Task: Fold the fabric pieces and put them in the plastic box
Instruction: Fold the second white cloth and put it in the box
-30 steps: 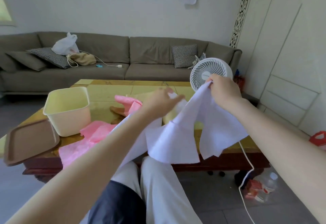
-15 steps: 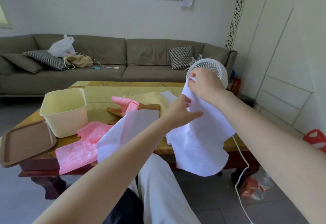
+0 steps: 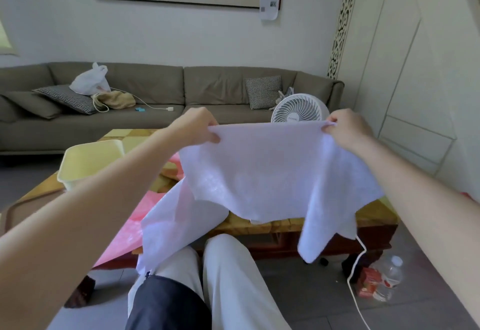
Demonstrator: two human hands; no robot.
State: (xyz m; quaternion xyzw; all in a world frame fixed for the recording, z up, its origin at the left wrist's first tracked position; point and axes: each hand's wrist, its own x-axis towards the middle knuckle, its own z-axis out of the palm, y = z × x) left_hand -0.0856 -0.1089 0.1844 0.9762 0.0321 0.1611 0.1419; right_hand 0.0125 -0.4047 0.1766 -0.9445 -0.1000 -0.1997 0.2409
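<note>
Two hands: both are raised over the counter (image 3: 371, 215), one at each top corner of the same cloth.
Left hand (image 3: 200, 128): fingers curled, pinching the upper left corner of the white fabric piece (image 3: 272, 171).
Right hand (image 3: 345, 128): thumb and fingers clenched on the upper right corner, which bunches slightly at the grip.
White fabric piece: held in the air and spread wide between the two grips, top edge nearly level, lower edge hanging in uneven folds in front of the counter.
Second white sheet (image 3: 168, 225): drapes from the counter's near edge down onto the person's lap; whether it joins the held piece cannot be told.
Pink fabric (image 3: 122, 236): lies flat on the counter, left of the white sheets, partly under them.
Plastic box (image 3: 72, 177): cream, upright on the counter's left part, well apart from the held cloth.
Brown lid (image 3: 15, 215): at the counter's left corner, beside the box.
Fan (image 3: 296, 109): white, just behind the cloth's top edge.
</note>
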